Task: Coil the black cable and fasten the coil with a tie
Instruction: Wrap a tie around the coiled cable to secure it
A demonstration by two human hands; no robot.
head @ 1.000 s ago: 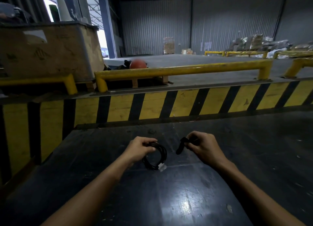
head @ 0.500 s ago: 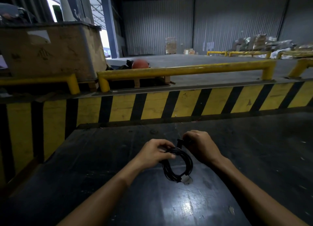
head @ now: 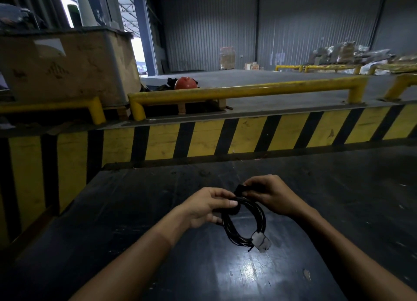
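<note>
Dark table [head: 135, 210] before striped barrier [head: 225, 138]. Left hand [head: 203, 208] clenched on coil [head: 244, 224], near centre, above table. Right hand [head: 270, 196] pinched tie [head: 239, 189] at coil's far edge. White plug [head: 260, 243] hung at near right.

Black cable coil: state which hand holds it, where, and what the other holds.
Left hand pinches the black cable coil at its top. Right hand holds the black tie by one end, against the coil's top.

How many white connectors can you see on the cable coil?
1. A white connector hangs at the bottom right of the coil, above the dark table. Another may be hidden under the left hand or right hand.
</note>
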